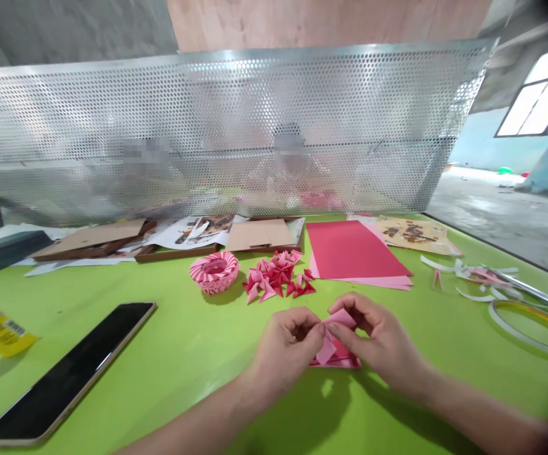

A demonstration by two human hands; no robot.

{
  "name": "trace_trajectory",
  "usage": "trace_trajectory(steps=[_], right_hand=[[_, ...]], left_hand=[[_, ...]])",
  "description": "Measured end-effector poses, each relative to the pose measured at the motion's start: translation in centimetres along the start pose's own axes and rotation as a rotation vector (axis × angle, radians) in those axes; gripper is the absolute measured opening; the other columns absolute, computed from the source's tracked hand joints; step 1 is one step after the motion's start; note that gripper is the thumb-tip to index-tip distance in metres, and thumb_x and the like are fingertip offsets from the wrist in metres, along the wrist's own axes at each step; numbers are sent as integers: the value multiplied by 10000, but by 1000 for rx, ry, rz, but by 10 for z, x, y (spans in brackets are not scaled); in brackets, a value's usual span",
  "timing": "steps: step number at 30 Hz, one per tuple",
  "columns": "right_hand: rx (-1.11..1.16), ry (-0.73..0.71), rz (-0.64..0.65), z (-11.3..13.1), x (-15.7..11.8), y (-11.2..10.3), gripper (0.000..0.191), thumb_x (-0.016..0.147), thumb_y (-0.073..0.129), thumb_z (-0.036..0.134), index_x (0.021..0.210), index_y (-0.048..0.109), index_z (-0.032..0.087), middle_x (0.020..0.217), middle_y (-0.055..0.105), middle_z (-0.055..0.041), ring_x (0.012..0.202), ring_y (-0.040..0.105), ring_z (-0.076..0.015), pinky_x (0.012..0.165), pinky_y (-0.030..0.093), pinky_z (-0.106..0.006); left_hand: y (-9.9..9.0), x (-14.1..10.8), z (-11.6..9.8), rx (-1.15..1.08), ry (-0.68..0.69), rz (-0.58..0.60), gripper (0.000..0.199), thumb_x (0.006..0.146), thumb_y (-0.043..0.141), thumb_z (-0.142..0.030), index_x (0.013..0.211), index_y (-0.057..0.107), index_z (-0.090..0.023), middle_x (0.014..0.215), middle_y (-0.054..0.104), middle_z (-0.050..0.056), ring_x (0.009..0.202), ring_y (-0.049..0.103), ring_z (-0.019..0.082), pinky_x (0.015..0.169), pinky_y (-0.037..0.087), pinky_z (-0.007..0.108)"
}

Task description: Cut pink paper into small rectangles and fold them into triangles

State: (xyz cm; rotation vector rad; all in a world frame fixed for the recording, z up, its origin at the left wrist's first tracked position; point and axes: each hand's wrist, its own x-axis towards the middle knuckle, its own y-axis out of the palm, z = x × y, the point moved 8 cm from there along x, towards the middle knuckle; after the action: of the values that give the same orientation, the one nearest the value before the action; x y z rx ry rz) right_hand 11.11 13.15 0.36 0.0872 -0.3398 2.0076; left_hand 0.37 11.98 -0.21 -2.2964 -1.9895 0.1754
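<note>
Between my two hands is a small piece of pink paper, partly folded. My left hand pinches its left side between thumb and fingers. With thumb and curled fingers, my right hand grips the right side. Just under the held paper lies a small stack of pink and red paper pieces on the green table. Farther back sits a pile of folded pink and red paper triangles. To its left stands a round ring built from pink and red folded pieces.
Large red and pink sheets lie behind my right hand. A dark phone rests at the left, near a yellow-labelled bottle. Tape rolls and paper scraps are at the right. A perforated metal screen borders the back.
</note>
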Motion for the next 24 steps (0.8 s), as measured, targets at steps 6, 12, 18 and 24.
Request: trace_trajectory(steps=[6, 12, 18, 24], right_hand=[[-187, -164, -55, 13, -2, -4, 79, 821, 581, 225, 755, 563, 187, 668, 532, 20, 623, 486, -124, 563, 398, -220], [-276, -390, -4, 31, -7, -2, 101, 823, 552, 145, 836, 629, 209, 799, 576, -32, 725, 542, -159, 622, 436, -251], [-324, -357, -10, 28, -7, -3, 134, 830, 554, 153, 929, 614, 220, 809, 592, -24, 721, 543, -159, 638, 432, -256], [-279, -232, -14, 21, -4, -2, 54, 841, 538, 189, 810, 582, 183, 718, 569, 4, 648, 512, -129, 581, 406, -219]], left_hand=[[-1, -2, -1, 7, -14, -14, 173, 713, 536, -228, 568, 556, -136, 471, 479, -28, 444, 408, 91, 442, 292, 215], [-3, -1, -1, -76, -53, -26, 155, 705, 547, -222, 575, 561, -140, 466, 496, -28, 439, 429, 96, 447, 301, 219], [-6, 0, -2, -87, -2, -35, 172, 716, 571, -252, 581, 561, -144, 468, 497, -35, 433, 423, 91, 442, 304, 216], [-3, -1, 1, -66, 20, 1, 183, 735, 582, -271, 612, 564, -136, 480, 507, -32, 436, 434, 87, 445, 328, 214]])
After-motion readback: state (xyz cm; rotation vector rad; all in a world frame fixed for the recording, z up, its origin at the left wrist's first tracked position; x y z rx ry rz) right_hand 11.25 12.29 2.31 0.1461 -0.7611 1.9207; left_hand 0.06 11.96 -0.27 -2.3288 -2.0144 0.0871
